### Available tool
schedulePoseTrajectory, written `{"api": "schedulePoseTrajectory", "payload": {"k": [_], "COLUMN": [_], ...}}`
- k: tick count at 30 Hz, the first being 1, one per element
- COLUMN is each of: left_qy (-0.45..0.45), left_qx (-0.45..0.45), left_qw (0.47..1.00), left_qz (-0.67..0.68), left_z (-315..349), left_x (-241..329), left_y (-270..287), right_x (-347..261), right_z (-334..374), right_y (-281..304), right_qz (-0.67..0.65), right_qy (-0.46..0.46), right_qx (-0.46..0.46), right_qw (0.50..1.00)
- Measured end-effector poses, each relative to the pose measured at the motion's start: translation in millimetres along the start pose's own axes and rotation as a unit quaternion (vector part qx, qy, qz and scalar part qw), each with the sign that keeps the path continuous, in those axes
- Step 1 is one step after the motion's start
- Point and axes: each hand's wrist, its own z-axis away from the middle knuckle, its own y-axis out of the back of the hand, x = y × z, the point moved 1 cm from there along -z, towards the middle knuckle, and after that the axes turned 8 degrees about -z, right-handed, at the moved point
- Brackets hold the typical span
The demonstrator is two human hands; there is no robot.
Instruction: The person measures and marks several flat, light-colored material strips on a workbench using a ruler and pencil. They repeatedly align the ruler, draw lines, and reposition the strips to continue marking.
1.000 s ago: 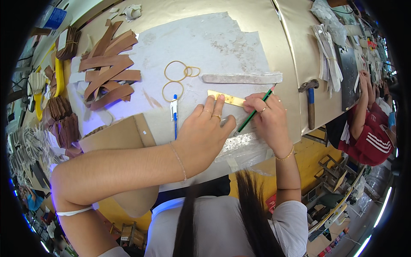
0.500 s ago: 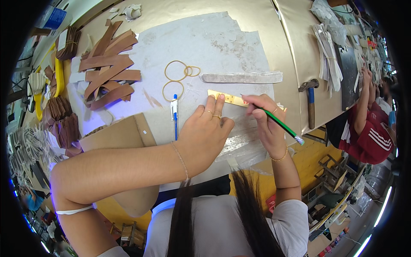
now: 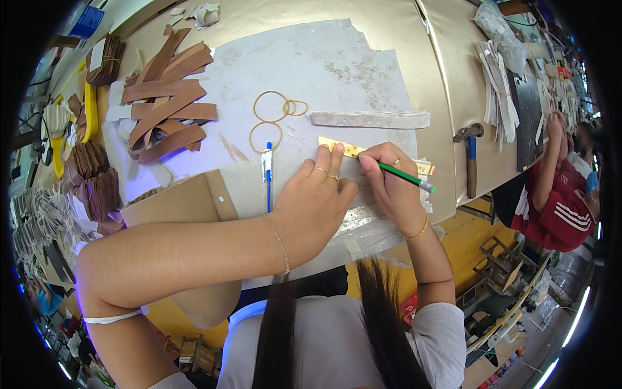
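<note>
A short yellow measuring strip (image 3: 348, 148) with marks along it lies slantwise on the grey sheet (image 3: 304, 68) before me. My left hand (image 3: 313, 198) presses its left part down with outstretched fingertips, the thumb held apart. My right hand (image 3: 394, 187) grips a green pencil (image 3: 398, 172), its tip by the strip's lower edge and its eraser end toward the right. Part of the strip is hidden beneath my right hand, and its end shows beyond. Just above lies a long narrow grey bar (image 3: 369, 119). A blue and white pen (image 3: 267, 175) rests left of my left hand.
Rubber bands (image 3: 266, 137) lie left of the bar. Brown strips (image 3: 170, 104) are heaped at left, with brown bundles (image 3: 97, 185) beyond. A brown card piece (image 3: 184, 201) lies near my left forearm. A hammer (image 3: 471, 162) sits at right; a person in red (image 3: 560, 211) works beyond.
My right hand has moved left and slightly down along the strip, bringing the pencil tip against its edge. The strip's right end now shows more. My left hand stays on the strip.
</note>
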Motion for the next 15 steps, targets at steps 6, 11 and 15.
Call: {"api": "schedulePoseTrajectory", "payload": {"k": [6, 11, 15], "left_qy": [0.001, 0.003, 0.039], "left_qx": [-0.002, -0.008, 0.004], "left_qw": [1.0, 0.999, 0.993], "left_qz": [0.0, 0.045, 0.114], "left_z": [-0.8, -5.2, -19.7], "left_x": [0.5, -8.1, -31.2], "left_y": [-0.3, 10.6, 35.1], "right_x": [-1.4, -3.0, 3.8], "right_z": [-4.2, -5.2, -4.1], "right_y": [1.1, 18.0, 15.1], "right_qz": [0.052, 0.015, 0.2], "right_qy": [0.064, -0.004, 0.016], "right_qx": [-0.02, 0.013, -0.019], "right_qw": [0.996, 1.0, 0.979]}}
